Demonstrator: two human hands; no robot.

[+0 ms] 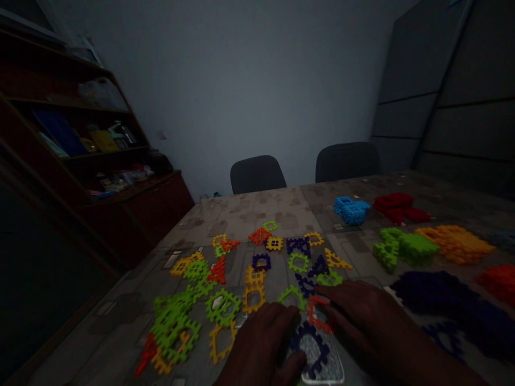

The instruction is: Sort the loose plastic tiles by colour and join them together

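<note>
My left hand (269,343) is low over the near part of the table, thumb and fingers apart. Beside it lies a dark purple toothed ring piece (309,348), and a green toothed piece (293,296) is just past its fingertips. My right hand (362,311) reaches in from the right with fingers stretched out. Its fingertips are at the edge of an orange-red toothed frame piece (317,312), partly covered by the hand; a firm grip on it does not show. Under the purple ring is a clear-edged tray or sheet (340,370).
Loose yellow, green, orange and purple toothed pieces (253,297) spread across the table's left and middle. Sorted piles stand at right: blue (352,210), red (396,206), green (416,247), yellow-orange (454,244), purple (454,305). Two chairs (257,174) are behind the table; shelves (80,102) at left.
</note>
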